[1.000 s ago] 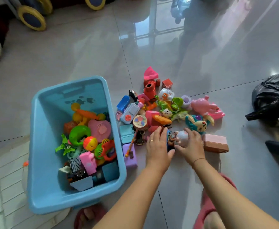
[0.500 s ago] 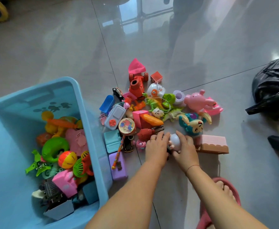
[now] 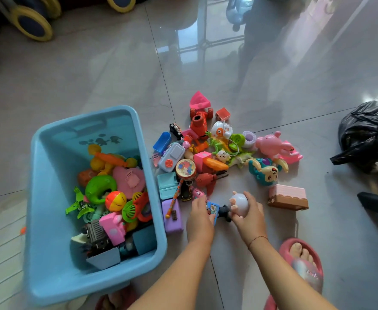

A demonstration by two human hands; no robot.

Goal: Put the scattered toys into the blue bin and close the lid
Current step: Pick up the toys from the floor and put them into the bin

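Right hand [image 3: 249, 217] curls fingers [image 3: 234, 207] round pale ball [image 3: 240, 201]; left hand [image 3: 200, 217] pinches small blue toy [image 3: 213, 208] (black piece [image 3: 224, 213] between them). Blue bin [image 3: 49, 220] alongside, lid off.

No legible text, number or brand. Light-blue plastic bin [image 3: 49, 198]: dark printed silhouettes [image 3: 100, 139] on far wall, perhaps animals. Small blue card-like toy [image 3: 213, 209]: blurred picture only, nothing readable.

We note a glossy, polished tile floor [image 3: 273, 74], a smooth plastic bin [image 3: 49, 242], hard shiny plastic toys [image 3: 270, 143], and a crinkled glossy plastic bag [image 3: 366, 130].
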